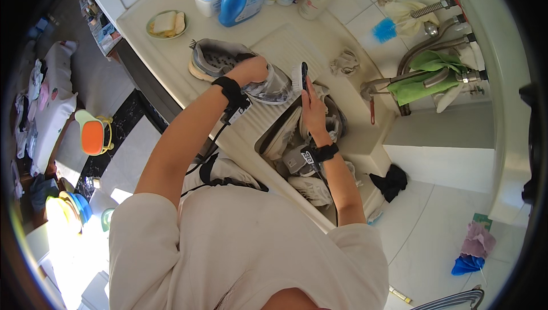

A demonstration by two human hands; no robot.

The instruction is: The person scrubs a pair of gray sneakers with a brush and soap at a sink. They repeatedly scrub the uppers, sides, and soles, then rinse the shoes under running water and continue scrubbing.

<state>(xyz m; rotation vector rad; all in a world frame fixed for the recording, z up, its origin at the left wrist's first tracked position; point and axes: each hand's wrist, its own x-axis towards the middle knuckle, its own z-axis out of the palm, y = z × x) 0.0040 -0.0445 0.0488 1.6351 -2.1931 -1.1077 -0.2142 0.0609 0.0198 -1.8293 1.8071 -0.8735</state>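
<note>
My left hand (pixel 251 70) grips a grey sneaker (pixel 278 84) near its tongue, and the fingertips are hidden by the shoe. The sneaker lies on the ribbed washboard slope (pixel 257 119) of a cream laundry sink, its heel towards the upper left. My right hand (pixel 315 113) holds a scrub brush (pixel 299 78) with a black handle. Its white bristles face the sneaker's toe; whether they touch it I cannot tell. Below the right hand, the sink basin holds several more shoes, among them a pale shoe (pixel 282 136) and a whitish, crumpled item (pixel 312 190).
A dish with soap bars (pixel 167 24), a lidded white tub (pixel 209 0), a blue detergent jug (pixel 246 0) and a pump bottle (pixel 319 0) stand along the back. On the right are a faucet (pixel 374 89), a green cloth (pixel 428 81) and a crumpled cloth (pixel 344 62).
</note>
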